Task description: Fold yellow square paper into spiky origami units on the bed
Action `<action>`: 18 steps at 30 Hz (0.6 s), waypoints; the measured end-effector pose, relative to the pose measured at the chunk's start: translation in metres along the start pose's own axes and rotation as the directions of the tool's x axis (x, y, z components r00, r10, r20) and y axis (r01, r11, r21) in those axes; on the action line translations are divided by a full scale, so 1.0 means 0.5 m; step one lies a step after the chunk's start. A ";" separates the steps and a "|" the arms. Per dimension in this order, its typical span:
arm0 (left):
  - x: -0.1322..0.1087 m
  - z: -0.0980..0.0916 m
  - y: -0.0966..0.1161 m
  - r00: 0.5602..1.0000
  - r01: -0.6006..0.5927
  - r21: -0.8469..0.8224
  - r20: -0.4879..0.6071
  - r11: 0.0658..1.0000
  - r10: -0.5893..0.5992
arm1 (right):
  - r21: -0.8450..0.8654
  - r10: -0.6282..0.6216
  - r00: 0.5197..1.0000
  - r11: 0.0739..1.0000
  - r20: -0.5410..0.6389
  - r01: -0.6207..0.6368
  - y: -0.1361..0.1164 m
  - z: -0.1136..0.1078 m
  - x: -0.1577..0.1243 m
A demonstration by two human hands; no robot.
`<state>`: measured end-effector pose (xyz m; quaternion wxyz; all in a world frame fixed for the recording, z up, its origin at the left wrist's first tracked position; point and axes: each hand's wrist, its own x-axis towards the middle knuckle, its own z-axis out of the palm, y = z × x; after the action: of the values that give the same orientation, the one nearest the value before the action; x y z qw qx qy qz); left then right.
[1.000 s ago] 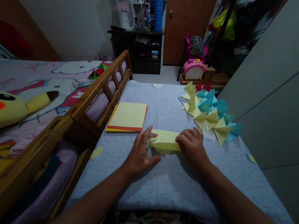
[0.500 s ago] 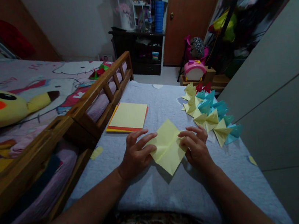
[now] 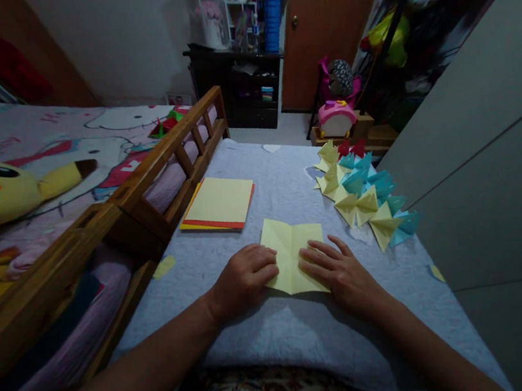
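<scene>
A square sheet of pale yellow origami paper [image 3: 289, 250] with crease lines lies in front of me, one side toward me and a fold line down its middle. My left hand [image 3: 248, 276] is closed on its left edge, fingers curled over the paper. Stretched and spread, the fingers of my right hand [image 3: 337, 269] rest on the right half of the sheet; its thumb is hidden. Beyond my left hand is a stack of square paper [image 3: 220, 201], pale yellow on top with orange and darker yellow edges below.
Folded paper pieces in yellow [image 3: 357, 208], teal [image 3: 380, 184] and red [image 3: 351, 148] stand along the right side of the cloth-covered table [image 3: 305, 338]. A wooden bed rail [image 3: 164, 144] borders the left. A pale cabinet panel [image 3: 497, 188] rises at right.
The yellow sheet has turned from corner-toward-me to side-toward-me and lies lower. My right fingers have gone from pinching its edge to spread upon it.
</scene>
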<state>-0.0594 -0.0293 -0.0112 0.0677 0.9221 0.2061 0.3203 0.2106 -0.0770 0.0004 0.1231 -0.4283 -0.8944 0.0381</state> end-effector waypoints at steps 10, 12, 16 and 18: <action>0.001 0.001 -0.017 0.958 0.285 -0.257 0.064 0.924 -0.278 | 0.364 0.165 0.981 0.924 -0.105 -0.116 0.009 0.005 -0.011; 0.003 -0.002 -0.013 0.916 0.396 -0.320 0.071 0.861 -0.395 | 0.464 0.289 0.953 0.859 -0.093 -0.216 0.008 0.001 -0.008; 0.004 -0.002 0.000 0.859 0.490 -0.415 0.082 0.767 -0.505 | 0.611 0.479 0.878 0.696 -0.005 -0.377 0.004 -0.004 -0.001; 0.003 0.000 0.004 0.853 0.500 -0.436 0.098 0.748 -0.513 | 0.659 0.538 0.843 0.625 0.026 -0.419 0.000 -0.002 0.004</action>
<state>-0.0577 -0.0306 -0.0100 0.3584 0.7863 0.3699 0.3413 0.2097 -0.0755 0.0019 0.3242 -0.5841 -0.6644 0.3349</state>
